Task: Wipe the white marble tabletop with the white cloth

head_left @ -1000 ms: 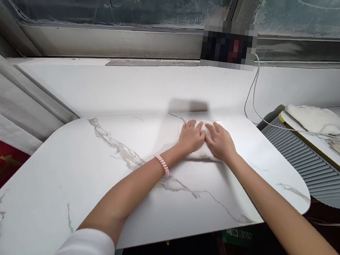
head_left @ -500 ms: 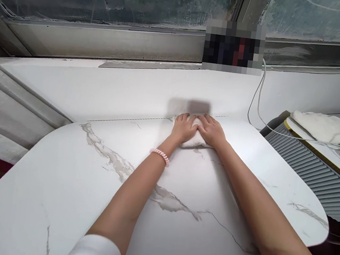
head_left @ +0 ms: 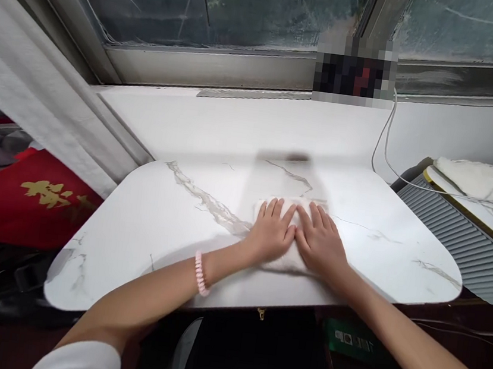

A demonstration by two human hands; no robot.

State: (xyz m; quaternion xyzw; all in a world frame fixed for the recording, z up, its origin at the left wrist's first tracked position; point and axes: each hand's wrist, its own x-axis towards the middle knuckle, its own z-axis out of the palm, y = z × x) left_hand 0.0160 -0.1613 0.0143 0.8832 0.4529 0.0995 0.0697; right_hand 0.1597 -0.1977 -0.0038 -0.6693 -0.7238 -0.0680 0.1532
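A folded white cloth (head_left: 288, 263) lies on the white, marble-patterned table (head_left: 134, 218). My left hand (head_left: 271, 232) rests flat on the cloth's left part, fingers spread and pointing to the window; a pink coiled band is round that wrist. On the cloth's right part my right hand (head_left: 321, 240) lies flat too, its fingers apart. The thumbs nearly meet at the middle of the cloth. Neither hand grips the cloth; both press on it from above.
Behind the table are a white ledge (head_left: 237, 117) and a window. A ribbed grey unit (head_left: 467, 250) with a white cloth on top stands at the right, a white cable (head_left: 385, 130) running to it. At left hang a pale curtain (head_left: 53, 77) and a red bag (head_left: 23, 205).
Both hands and the cloth under them have moved from the table's back edge toward me. The view has shifted, showing more of the curtain, the red bag and the table's front edge.
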